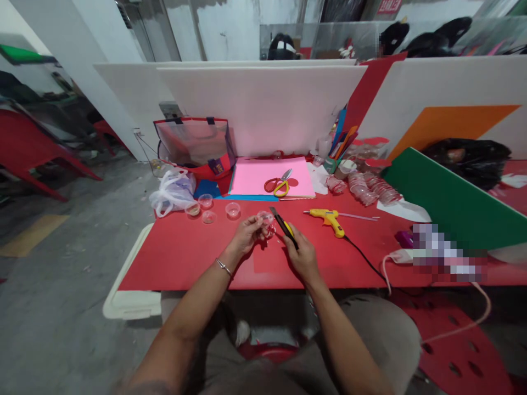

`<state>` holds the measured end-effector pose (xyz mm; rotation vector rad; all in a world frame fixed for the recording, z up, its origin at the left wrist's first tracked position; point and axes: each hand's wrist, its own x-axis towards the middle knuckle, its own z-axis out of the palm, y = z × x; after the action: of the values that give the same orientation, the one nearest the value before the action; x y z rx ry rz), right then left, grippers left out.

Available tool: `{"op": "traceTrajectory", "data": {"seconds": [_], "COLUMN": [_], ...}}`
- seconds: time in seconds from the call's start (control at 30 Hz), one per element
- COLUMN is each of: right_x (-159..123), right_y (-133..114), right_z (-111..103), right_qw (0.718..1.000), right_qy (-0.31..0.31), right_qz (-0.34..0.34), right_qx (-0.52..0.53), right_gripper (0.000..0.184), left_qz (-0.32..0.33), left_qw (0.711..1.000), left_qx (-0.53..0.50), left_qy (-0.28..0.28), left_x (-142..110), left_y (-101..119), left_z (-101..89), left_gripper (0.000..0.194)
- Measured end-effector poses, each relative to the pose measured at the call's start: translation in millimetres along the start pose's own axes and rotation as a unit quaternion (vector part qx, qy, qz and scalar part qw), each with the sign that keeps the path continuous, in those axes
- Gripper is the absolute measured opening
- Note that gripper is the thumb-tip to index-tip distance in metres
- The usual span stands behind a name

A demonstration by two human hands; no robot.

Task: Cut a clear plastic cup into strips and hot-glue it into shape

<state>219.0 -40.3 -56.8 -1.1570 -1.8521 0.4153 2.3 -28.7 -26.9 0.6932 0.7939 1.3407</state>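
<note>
My left hand pinches a small clear plastic cup by its side, above the red tabletop. A bit of red and white material shows just under the cup; I cannot make out what it is. In my right hand is a black and yellow utility knife, its blade pointing up and left toward the cup. The blade tip is close to the cup's rim; whether they touch is unclear. Left of my hands, several similar clear cups stand on the table. A yellow glue gun lies to the right.
Scissors with red and yellow handles lie on pink sheets. A white plastic bag and a mesh tote stand at back left. Stacked plastic cups lie at back right. A green board leans on the right. The glue gun's cord trails rightward.
</note>
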Motion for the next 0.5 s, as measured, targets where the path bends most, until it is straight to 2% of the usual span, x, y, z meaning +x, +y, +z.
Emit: {"op": "traceTrajectory", "data": {"seconds": [0.07, 0.13, 0.23, 0.4, 0.5], "right_x": [-1.2, -2.4, -3.6, -3.2, -4.0], "right_y": [0.1, -0.1, -0.6, -2.3, -3.9], "right_z": [0.1, -0.5, -1.6, -3.0, -3.0], "right_qw": [0.999, 0.998, 0.996, 0.993, 0.993], "right_qy": [0.035, 0.059, 0.058, 0.088, 0.07], "right_qz": [0.008, -0.015, -0.063, -0.06, -0.094], "right_qx": [-0.017, -0.014, -0.011, -0.053, -0.027], "right_gripper": [0.046, 0.045, 0.042, 0.041, 0.041], "left_qz": [0.004, 0.006, 0.0, 0.006, 0.014], "left_qw": [1.0, 1.0, 0.999, 1.0, 0.999], "left_qx": [0.001, -0.001, -0.009, -0.01, -0.011], "left_qy": [0.004, 0.015, 0.031, 0.022, 0.033], "left_x": [-0.8, -0.9, -0.2, 0.6, 1.9], "left_y": [1.3, 2.1, 2.1, 0.9, 0.2], "left_z": [2.1, 3.2, 2.7, 0.2, -0.8], "left_gripper": [0.047, 0.049, 0.049, 0.045, 0.044]}}
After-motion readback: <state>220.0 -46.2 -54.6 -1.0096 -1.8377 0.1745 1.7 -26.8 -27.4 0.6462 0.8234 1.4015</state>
